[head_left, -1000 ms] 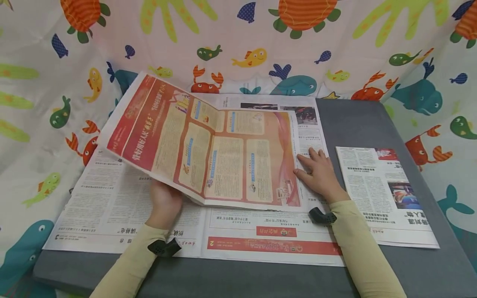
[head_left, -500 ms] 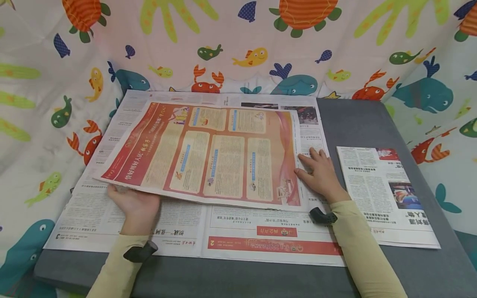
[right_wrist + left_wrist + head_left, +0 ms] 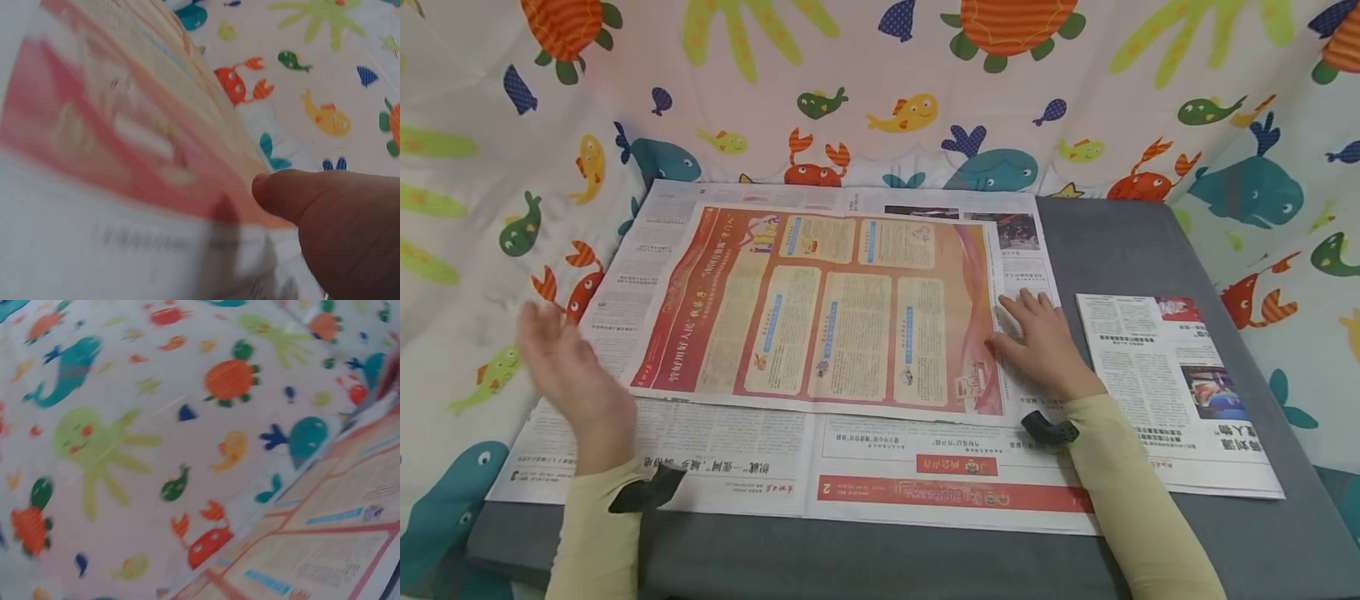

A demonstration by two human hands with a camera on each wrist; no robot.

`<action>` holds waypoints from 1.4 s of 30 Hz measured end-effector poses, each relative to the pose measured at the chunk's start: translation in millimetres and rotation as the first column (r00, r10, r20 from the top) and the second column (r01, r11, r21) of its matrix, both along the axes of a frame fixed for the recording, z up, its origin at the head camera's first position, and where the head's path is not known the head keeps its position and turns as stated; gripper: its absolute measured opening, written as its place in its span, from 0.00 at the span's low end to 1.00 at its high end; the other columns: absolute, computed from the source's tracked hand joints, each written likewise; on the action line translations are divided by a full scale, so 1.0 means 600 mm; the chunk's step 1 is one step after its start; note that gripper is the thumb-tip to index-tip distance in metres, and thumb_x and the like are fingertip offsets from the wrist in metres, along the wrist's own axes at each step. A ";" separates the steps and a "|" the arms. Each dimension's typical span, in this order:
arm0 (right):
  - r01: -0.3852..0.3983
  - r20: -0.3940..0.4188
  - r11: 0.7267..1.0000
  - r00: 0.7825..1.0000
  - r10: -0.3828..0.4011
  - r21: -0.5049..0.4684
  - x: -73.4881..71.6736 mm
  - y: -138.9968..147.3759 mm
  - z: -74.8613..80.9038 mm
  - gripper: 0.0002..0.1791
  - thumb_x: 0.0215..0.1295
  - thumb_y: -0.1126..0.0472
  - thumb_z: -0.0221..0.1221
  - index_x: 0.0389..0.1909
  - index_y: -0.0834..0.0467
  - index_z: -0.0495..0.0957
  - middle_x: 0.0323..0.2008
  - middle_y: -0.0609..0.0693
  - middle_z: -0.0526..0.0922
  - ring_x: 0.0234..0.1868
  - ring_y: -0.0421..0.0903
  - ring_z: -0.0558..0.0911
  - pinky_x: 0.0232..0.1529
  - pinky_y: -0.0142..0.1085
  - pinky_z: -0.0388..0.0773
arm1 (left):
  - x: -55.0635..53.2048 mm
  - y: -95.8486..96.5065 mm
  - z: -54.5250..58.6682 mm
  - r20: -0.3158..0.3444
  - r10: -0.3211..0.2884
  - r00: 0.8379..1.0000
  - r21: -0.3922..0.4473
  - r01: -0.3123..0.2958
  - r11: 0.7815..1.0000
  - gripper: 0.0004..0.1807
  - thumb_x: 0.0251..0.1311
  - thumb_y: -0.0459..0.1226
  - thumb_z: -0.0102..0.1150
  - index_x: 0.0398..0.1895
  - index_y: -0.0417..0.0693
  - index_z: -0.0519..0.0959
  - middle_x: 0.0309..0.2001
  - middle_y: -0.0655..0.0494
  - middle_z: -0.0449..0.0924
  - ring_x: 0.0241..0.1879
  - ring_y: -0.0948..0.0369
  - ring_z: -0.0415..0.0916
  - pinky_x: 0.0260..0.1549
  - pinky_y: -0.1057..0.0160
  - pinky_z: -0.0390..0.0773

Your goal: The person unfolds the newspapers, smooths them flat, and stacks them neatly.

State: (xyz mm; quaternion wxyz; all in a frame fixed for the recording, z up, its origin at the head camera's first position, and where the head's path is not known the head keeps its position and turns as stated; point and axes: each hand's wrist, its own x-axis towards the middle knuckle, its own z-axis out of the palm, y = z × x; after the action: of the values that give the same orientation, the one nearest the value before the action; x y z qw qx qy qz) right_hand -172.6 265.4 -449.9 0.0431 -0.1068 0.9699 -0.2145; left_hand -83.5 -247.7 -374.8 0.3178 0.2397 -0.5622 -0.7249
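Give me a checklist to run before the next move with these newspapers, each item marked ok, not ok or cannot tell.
1. Red newspaper lying flat on the spread newspaper: ok.
2. Right grip touching the red newspaper's right side: ok.
3. Left grip holding the red newspaper: not ok; it is raised to the left, apart from it.
4. Smaller newspaper clear of the red one: ok, off to its right on the table.
5. Number of sheets in the red newspaper: cannot tell.
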 end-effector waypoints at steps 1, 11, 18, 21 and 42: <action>-0.010 0.005 1.000 1.000 0.010 0.006 -0.004 -0.007 0.006 0.41 0.69 0.45 0.60 0.77 0.59 0.62 0.78 0.72 0.53 0.79 0.76 0.47 0.74 0.72 0.41 | -0.011 0.017 0.004 0.089 -0.080 0.993 -0.132 0.091 0.987 0.29 0.77 0.41 0.45 0.79 0.62 0.58 0.78 0.62 0.58 0.77 0.63 0.55 0.78 0.61 0.55; -0.225 0.017 0.972 0.974 0.224 0.060 -0.024 -0.127 0.026 0.41 0.68 0.46 0.61 0.77 0.59 0.62 0.77 0.71 0.57 0.79 0.73 0.53 0.76 0.67 0.49 | -0.130 0.214 -0.068 0.843 -0.217 0.492 -0.498 0.867 0.030 0.43 0.72 0.59 0.49 0.83 0.52 0.50 0.82 0.33 0.36 0.80 0.30 0.33 0.70 0.23 0.43; -0.317 0.034 0.941 0.948 0.316 0.116 -0.019 -0.176 -0.001 0.41 0.69 0.38 0.59 0.78 0.53 0.63 0.79 0.65 0.57 0.79 0.71 0.55 0.75 0.66 0.53 | -0.133 0.258 -0.115 0.896 -0.093 0.434 -0.439 0.898 -0.037 0.46 0.70 0.62 0.49 0.83 0.53 0.50 0.82 0.34 0.34 0.79 0.28 0.28 0.68 0.20 0.39; -0.319 0.031 0.940 0.948 0.317 0.121 -0.017 -0.176 -0.007 0.41 0.71 0.39 0.58 0.78 0.53 0.62 0.80 0.65 0.55 0.79 0.72 0.52 0.75 0.67 0.52 | -0.132 0.261 -0.118 0.888 -0.092 0.451 -0.455 0.889 -0.038 0.46 0.70 0.63 0.49 0.83 0.53 0.49 0.83 0.34 0.33 0.79 0.28 0.27 0.69 0.21 0.37; -0.316 0.104 0.935 0.948 0.302 0.161 -0.005 -0.178 0.003 0.41 0.73 0.37 0.54 0.80 0.51 0.57 0.82 0.63 0.50 0.81 0.71 0.47 0.75 0.69 0.48 | -0.141 0.253 -0.120 0.896 -0.102 0.431 -0.437 0.898 -0.043 0.47 0.69 0.64 0.47 0.84 0.55 0.48 0.83 0.36 0.33 0.80 0.30 0.27 0.70 0.22 0.37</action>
State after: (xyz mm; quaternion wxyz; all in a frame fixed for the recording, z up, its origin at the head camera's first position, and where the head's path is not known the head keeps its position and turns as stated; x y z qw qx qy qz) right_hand -175.4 158.7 -448.1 0.1230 -0.2454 0.9537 -0.1229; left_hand -168.2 -95.9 -446.7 -0.1550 -0.0317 -0.9750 -0.1562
